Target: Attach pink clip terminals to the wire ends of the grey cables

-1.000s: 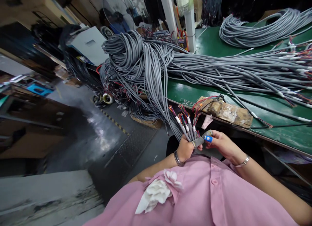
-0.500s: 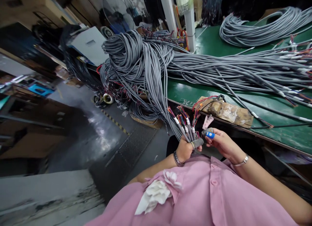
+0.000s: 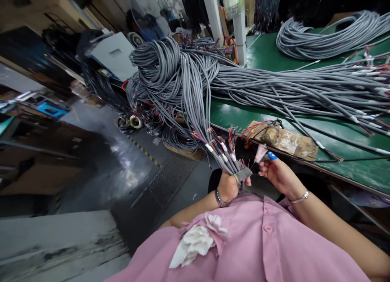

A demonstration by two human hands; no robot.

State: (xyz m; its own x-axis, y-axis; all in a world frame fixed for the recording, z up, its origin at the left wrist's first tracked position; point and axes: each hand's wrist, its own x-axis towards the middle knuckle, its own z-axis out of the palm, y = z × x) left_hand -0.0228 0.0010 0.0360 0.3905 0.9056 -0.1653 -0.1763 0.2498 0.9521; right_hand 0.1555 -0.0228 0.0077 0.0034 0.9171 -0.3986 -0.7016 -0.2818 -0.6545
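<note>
A bundle of grey cables [image 3: 219, 157] is wrapped in my left hand [image 3: 230, 186], whose thumb wears a grey cover. The cables' stripped ends fan upward, showing white bands and thin coloured wires [image 3: 232, 141]. My right hand [image 3: 282, 174] is to the right of the bundle, apart from it, with a blue covering [image 3: 272, 156] on one fingertip. Its fingers are curled in, at or just beside a pale pink clip-like piece [image 3: 260, 153] near the bench edge. What they grip, if anything, is too small to make out.
Long grey cables [image 3: 258, 81] lie across the green bench [image 3: 231, 115], with a thick coil [image 3: 157, 59] drooping over its left end. A worn wooden block [image 3: 292, 142] with wires sits at the front edge. A white post [image 3: 240, 38] rises behind.
My right hand has moved slightly up and right, away from the bundle, toward the pink piece. In my left hand, the wire ends have tilted left and spread apart.
</note>
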